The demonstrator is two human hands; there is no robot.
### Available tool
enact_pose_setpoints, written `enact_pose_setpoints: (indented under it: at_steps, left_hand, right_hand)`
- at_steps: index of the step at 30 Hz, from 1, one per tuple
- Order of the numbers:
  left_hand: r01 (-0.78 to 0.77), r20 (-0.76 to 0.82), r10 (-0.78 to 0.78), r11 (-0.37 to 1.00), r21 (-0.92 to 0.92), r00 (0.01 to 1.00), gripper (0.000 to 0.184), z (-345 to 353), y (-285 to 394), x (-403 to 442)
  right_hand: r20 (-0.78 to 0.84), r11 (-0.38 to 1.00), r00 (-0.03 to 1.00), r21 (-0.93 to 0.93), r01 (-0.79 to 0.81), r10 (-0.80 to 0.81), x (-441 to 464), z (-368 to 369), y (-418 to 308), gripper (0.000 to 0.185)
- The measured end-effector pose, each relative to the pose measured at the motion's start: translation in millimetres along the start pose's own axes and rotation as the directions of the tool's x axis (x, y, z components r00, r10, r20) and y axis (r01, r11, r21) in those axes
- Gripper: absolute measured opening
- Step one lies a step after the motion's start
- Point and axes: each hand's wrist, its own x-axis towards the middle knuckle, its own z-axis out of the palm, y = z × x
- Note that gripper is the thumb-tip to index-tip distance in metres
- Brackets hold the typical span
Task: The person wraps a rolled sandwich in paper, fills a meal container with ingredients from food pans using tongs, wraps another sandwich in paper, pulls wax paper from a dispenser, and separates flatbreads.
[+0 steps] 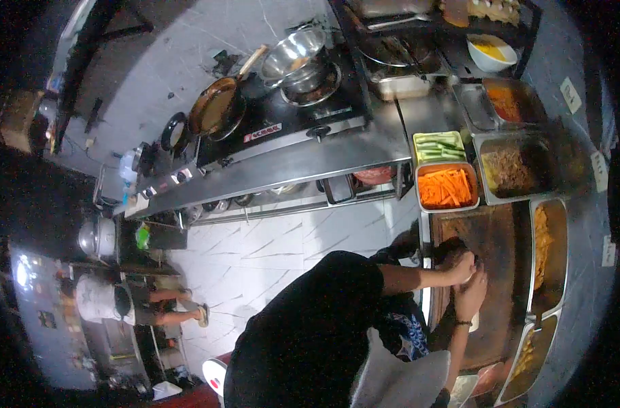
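My left hand [459, 270] and my right hand [470, 296] meet over a brown wooden board [497, 251]. Both hands have curled fingers pressed around something small and pale, mostly hidden between them. A dark band circles my right wrist. A pale, narrow item [474, 321] lies on the board beside that wrist. Just above the board are a tray of orange strips [446, 188] and a tray of green strips [439, 147]. Shredded brown food fills a metal pan [517, 168] beside them.
Long food pans [549, 255] line the board's right side. A stove [283, 126] at the upper left holds a wok [216, 109] and a metal bowl [294, 56]. A white bowl [491, 53] is at the upper right. Another person [109, 299] stands at the far left.
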Motion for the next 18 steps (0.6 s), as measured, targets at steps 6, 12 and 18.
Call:
enact_pose_setpoints:
  at_steps: [6, 12, 18]
  left_hand:
    - [0.133, 0.106, -0.112, 0.967, -0.218, 0.988, 0.021, 20, -28, 31]
    - [-0.343, -0.166, 0.322, 0.932, -0.121, 0.932, 0.016, 6, -21, 8]
    - [-0.265, -0.097, 0.253, 0.953, -0.149, 0.963, 0.018, -12, -14, 5]
  right_hand:
    - [-0.017, 1.000, 1.000, -0.012, -0.004, 0.003, -1, -1, 0, 0.090]
    - [-0.061, 1.000, 0.998, 0.009, 0.008, -0.007, -3, 0, 3, 0.088]
    - [-0.092, 0.997, 0.994, 0.044, 0.066, -0.062, 0, 4, 6, 0.085]
